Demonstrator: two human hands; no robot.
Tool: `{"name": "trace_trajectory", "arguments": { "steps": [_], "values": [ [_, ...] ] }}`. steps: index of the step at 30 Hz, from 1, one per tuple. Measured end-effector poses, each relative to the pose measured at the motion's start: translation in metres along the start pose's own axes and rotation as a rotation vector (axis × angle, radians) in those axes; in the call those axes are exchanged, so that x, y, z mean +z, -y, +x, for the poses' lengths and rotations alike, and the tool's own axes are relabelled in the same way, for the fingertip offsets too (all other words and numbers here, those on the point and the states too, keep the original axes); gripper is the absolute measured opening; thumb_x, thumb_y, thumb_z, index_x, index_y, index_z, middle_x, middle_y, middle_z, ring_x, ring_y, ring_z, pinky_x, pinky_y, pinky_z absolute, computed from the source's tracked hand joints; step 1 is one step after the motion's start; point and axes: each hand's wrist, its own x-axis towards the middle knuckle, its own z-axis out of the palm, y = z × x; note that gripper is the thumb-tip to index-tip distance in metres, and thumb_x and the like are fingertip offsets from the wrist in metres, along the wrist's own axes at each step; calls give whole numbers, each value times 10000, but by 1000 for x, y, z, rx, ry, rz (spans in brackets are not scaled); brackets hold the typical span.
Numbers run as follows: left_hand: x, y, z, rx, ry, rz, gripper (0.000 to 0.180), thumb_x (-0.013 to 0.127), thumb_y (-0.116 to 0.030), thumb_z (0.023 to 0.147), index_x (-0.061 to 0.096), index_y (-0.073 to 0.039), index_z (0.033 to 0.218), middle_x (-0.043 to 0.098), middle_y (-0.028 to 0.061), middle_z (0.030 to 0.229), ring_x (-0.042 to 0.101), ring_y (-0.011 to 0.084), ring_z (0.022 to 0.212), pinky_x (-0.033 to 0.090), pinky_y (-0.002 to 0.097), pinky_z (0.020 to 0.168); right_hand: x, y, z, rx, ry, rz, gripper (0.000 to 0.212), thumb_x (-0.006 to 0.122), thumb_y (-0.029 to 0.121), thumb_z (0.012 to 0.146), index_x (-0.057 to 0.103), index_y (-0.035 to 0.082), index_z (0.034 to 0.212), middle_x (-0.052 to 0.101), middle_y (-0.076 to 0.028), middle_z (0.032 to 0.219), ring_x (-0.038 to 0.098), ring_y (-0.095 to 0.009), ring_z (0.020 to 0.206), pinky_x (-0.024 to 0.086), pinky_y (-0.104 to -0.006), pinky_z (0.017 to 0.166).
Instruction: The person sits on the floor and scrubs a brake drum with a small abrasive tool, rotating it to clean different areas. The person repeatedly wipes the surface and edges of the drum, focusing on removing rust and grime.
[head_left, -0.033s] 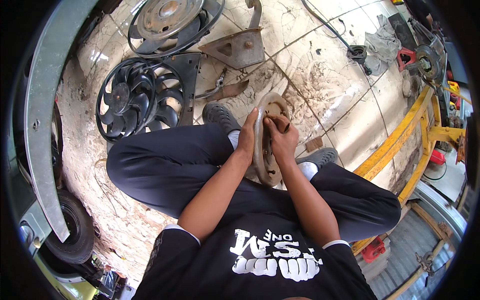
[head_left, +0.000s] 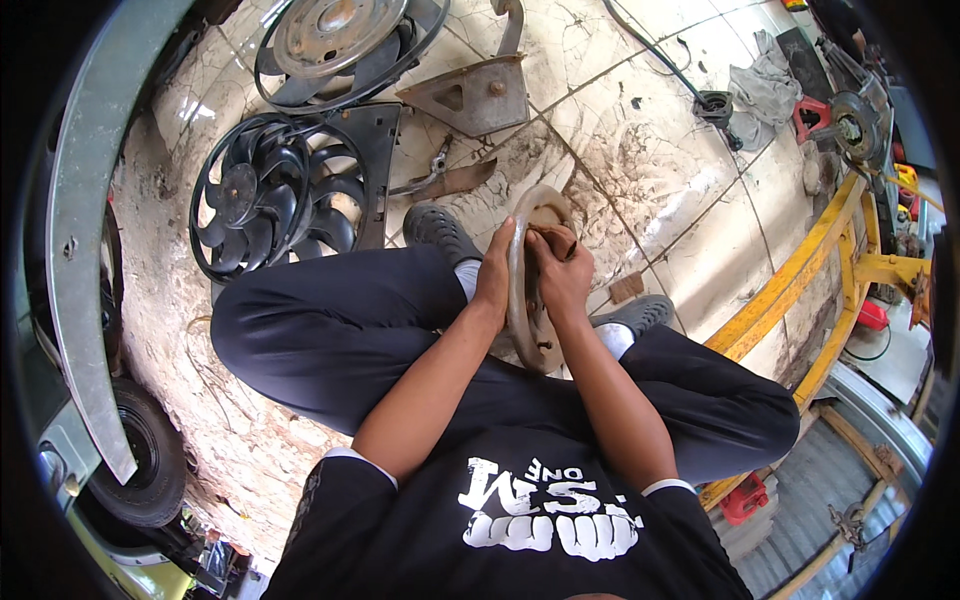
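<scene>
Tiled floor; two hands holding one disc, perhaps one scrap.

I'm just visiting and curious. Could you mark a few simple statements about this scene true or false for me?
1. The left hand holds the rim of a rounded part. True.
2. The right hand is empty, away from the part. False: the right hand is at the part, its fingers gripping a brown piece.
3. A black fan lies on the floor to the person's left. True.
4. The yellow frame is on the person's left. False: it is on the right.
5. A tyre shows at the lower left. True.
</scene>
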Motion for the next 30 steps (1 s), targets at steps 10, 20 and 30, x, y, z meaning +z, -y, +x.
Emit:
{"name": "trace_trajectory", "arguments": {
  "steps": [10, 20, 30],
  "values": [
    [-5, -3, -2, -54, 3, 37, 716, 417, -624, 1012, 564, -63, 1432, 674, 145, 1283, 667, 289, 1161, 525, 439, 1034, 0, 4, -4, 14, -12, -137, 207, 802, 170, 901, 791, 37, 1059, 790, -129, 931, 751, -216, 855, 550, -339, 808],
    [-9, 0, 4, -46, 58, -21, 711, 422, -622, 1007, 604, -51, 1390, 696, 140, 1248, 684, 285, 1131, 526, 423, 1027, -1, 5, -8, 91, 47, -100, 230, 808, 147, 912, 777, 1, 1086, 792, -93, 944, 720, -143, 856, 549, -303, 795],
    [-11, -4, 0, -41, 85, 19, 676, 436, -577, 1025, 592, -36, 1400, 692, 150, 1262, 691, 290, 1116, 538, 437, 1026, -15, -6, -26, 9, 62, -134, 197, 833, 183, 860, 804, 85, 1029, 787, -134, 909, 773, -255, 833, 568, -348, 768]
  ]
}}
